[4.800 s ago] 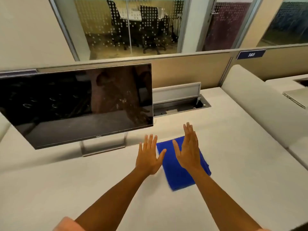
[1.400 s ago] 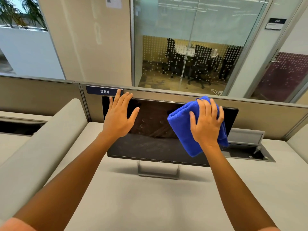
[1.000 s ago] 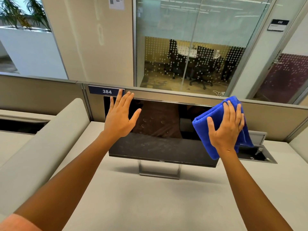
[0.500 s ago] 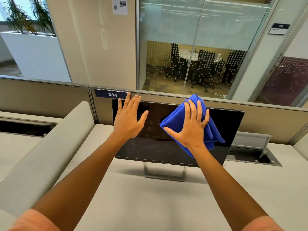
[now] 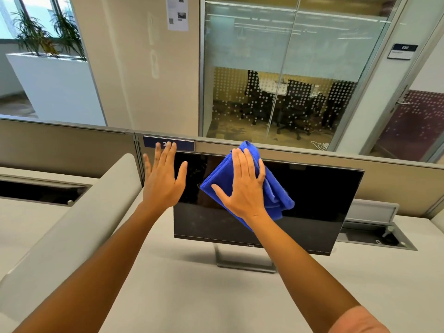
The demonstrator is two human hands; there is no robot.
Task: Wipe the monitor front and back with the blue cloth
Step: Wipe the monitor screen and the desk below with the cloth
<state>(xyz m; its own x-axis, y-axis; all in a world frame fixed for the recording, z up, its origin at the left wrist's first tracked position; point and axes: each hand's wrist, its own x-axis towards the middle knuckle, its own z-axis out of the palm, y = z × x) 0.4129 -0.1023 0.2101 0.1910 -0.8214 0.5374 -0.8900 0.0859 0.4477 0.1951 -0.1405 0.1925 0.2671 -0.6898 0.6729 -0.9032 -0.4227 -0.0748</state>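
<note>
- Currently the right hand (image 5: 245,188) presses the folded blue cloth (image 5: 271,188) flat-fingered against the Dell monitor (image 5: 312,203) screen's upper middle.
- Left hand (image 5: 163,181) splayed, holding nothing (beside the left edge).
- Front underway; back apparently untouched.

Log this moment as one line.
phase: wiping front | right hand: pressing blue cloth on monitor | left hand: open at left edge
</note>
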